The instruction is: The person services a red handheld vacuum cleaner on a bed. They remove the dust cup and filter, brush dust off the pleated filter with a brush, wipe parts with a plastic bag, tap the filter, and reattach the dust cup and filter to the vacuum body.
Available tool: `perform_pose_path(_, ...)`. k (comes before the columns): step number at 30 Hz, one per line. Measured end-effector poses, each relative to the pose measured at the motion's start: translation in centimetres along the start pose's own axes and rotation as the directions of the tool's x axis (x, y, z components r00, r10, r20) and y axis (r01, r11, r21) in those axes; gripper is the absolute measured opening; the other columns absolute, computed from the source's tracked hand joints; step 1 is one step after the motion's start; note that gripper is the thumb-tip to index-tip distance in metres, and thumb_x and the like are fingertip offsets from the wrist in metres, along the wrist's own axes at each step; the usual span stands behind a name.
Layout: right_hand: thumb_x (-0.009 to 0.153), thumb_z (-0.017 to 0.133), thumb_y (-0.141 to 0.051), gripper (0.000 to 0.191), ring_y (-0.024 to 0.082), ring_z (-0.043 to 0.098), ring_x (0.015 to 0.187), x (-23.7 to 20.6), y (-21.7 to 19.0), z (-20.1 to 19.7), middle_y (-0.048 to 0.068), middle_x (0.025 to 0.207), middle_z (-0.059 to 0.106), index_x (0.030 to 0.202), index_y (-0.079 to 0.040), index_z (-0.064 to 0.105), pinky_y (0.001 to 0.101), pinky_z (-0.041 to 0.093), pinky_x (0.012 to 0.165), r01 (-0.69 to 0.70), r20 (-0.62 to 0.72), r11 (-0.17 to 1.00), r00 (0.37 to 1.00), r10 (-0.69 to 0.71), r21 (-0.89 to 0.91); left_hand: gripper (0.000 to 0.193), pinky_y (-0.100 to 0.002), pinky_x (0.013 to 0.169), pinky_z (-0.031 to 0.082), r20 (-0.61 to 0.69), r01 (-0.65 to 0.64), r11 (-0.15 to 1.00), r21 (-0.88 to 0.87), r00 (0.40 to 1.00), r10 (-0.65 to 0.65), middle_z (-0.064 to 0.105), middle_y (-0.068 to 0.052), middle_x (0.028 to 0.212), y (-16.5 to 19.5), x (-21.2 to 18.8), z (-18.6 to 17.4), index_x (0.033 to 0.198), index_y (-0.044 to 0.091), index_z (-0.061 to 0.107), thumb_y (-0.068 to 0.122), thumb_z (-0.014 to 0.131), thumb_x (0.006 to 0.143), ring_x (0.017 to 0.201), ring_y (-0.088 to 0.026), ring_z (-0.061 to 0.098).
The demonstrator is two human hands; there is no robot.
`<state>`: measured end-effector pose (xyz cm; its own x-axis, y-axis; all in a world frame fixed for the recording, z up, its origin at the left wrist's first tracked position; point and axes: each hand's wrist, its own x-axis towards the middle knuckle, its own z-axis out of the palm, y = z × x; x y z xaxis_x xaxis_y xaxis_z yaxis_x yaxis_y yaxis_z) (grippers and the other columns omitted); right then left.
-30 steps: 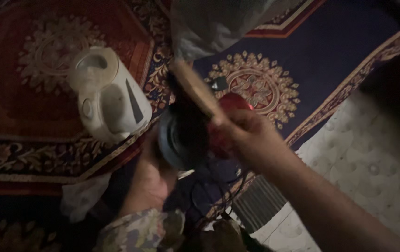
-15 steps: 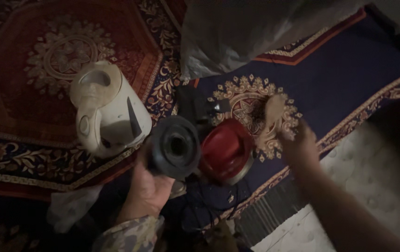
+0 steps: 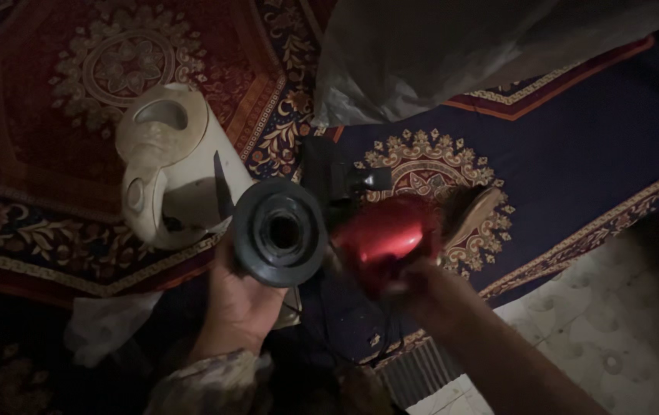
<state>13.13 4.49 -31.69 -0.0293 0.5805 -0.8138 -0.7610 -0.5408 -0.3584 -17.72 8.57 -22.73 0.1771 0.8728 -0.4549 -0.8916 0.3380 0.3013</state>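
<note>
Two hands meet over the patterned rug [image 3: 575, 146]. The left hand [image 3: 241, 303], palm up, has its grip clamped under a black round part [image 3: 279, 230]. Just right of it, the blurred right hand [image 3: 421, 280] closes on a red housing [image 3: 383, 238], with a white kettle [image 3: 168, 165] lying far left.

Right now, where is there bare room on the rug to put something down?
Free: the blue rug right of its round pattern, below the plastic sheet; also the red rug left of the kettle. Crowded: the middle, around both hands.
</note>
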Motion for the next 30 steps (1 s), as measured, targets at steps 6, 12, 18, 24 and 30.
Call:
perform_pose_path(6, 0.114, 0.055, -0.013, 0.023, 0.035, 0.066, 0.098, 1.6, -4.8, 0.5, 0.021, 0.109, 0.067, 0.132, 0.0, 0.049, 0.0485, 0.053, 0.082, 0.041, 0.596, 0.992, 0.796, -0.104, 0.12, 0.045, -0.043, 0.111, 0.048, 0.143, -0.075, 0.997, -0.035, 0.987, 0.079, 0.065, -0.006, 0.137, 0.3, -0.6, -1.3, 0.136, 0.009, 0.061, 0.039, 0.049, 0.105, 0.128, -0.023, 0.06)
perform_pose_path(12, 0.109, 0.048, -0.029, 0.023, 0.033, 0.059, 0.129, -1.0, -5.9, 4.9, 0.015, 0.126, 0.068, 0.122, -0.01, 0.051, 0.0484, 0.047, 0.113, 0.27, 0.248, 0.963, 0.933, -0.262, 0.003, 0.044, -0.043, 0.103, 0.05, 0.128, 0.031, 0.998, 0.061, 0.991, -0.039, 0.068, -0.007, 0.129, -0.4, -1.8, -2.7, 0.136, 0.009, 0.062, 0.041, 0.05, 0.108, 0.122, -0.023, 0.061)
perform_pose_path(18, 0.101, 0.057, -0.024, 0.027, 0.025, 0.071, 0.095, -2.9, 0.3, 3.9, 0.016, 0.103, 0.071, 0.11, 0.0, 0.066, 0.0405, 0.058, 0.084, 0.339, -0.203, 0.716, 0.807, -0.555, -0.611, 0.047, -0.044, 0.091, 0.055, -0.153, 0.113, 0.944, 0.311, 0.986, -0.068, 0.065, -0.002, 0.128, -1.2, -2.5, 0.1, 0.138, 0.017, 0.055, 0.036, 0.055, 0.094, 0.118, -0.021, 0.063)
perform_pose_path(24, 0.103, 0.058, -0.031, 0.035, 0.025, 0.064, 0.076, -3.4, 10.0, -4.6, 0.016, 0.093, 0.069, 0.119, 0.0, 0.062, 0.0413, 0.05, 0.067, 0.027, -0.383, 0.546, 0.683, -0.621, -0.837, 0.051, -0.037, 0.104, 0.051, 0.263, -0.09, 0.924, 0.372, 0.965, -0.012, 0.062, -0.008, 0.137, -1.4, -2.8, 2.1, 0.15, 0.007, 0.049, 0.026, 0.059, 0.104, 0.126, -0.021, 0.059)
perform_pose_path(30, 0.097, 0.064, -0.037, 0.045, 0.031, 0.071, 0.089, -2.8, 14.7, -4.9, 0.017, 0.102, 0.074, 0.129, -0.007, 0.06, 0.0425, 0.053, 0.076, -0.073, -0.336, 0.525, 0.84, -0.427, -0.848, 0.041, -0.034, 0.102, 0.051, 0.139, 0.25, 0.917, 0.31, 0.943, -0.304, 0.069, -0.008, 0.127, -1.0, -3.7, -0.3, 0.138, 0.005, 0.063, 0.028, 0.056, 0.104, 0.116, -0.018, 0.066)
